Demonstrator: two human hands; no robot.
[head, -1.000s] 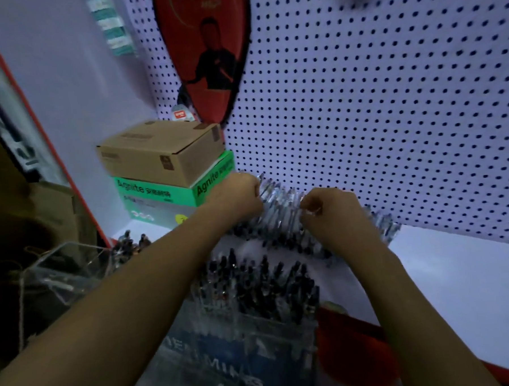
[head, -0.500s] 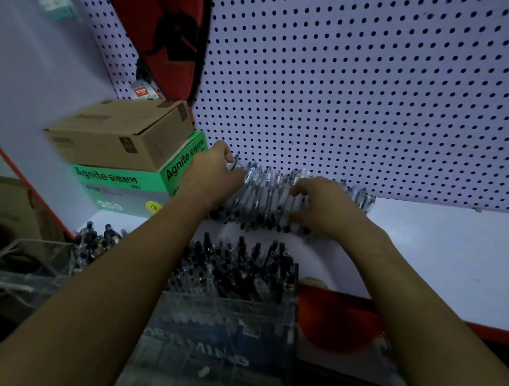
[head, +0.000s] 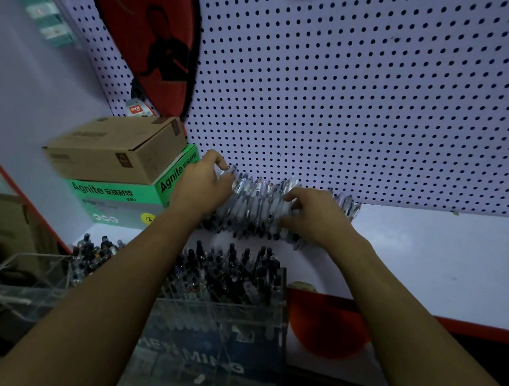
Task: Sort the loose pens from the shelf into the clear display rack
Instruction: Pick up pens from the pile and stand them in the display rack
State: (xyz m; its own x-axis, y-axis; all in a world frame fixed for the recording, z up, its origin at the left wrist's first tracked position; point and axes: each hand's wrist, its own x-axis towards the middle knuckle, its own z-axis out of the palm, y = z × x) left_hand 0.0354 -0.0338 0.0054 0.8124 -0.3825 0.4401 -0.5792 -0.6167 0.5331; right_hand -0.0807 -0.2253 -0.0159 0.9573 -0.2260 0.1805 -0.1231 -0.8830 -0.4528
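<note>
I'm gathering: my left hand (head: pixel 201 185) and right hand (head: pixel 313 216) both curl round the row of loose clear-barrelled pens (head: pixel 260 205) along the white shelf's (head: pixel 427 257) back edge (against the pegboard), and next I must lift them into the clear acrylic display rack (head: pixel 224 306) at its front edge.

Clear glossy plastic display rack (head: pixel 224 321) w/ pens. Behind it, loose pens (head: pixel 260 207): clear plastic barrels. Left: matt cardboard box (head: pixel 118 149).
</note>
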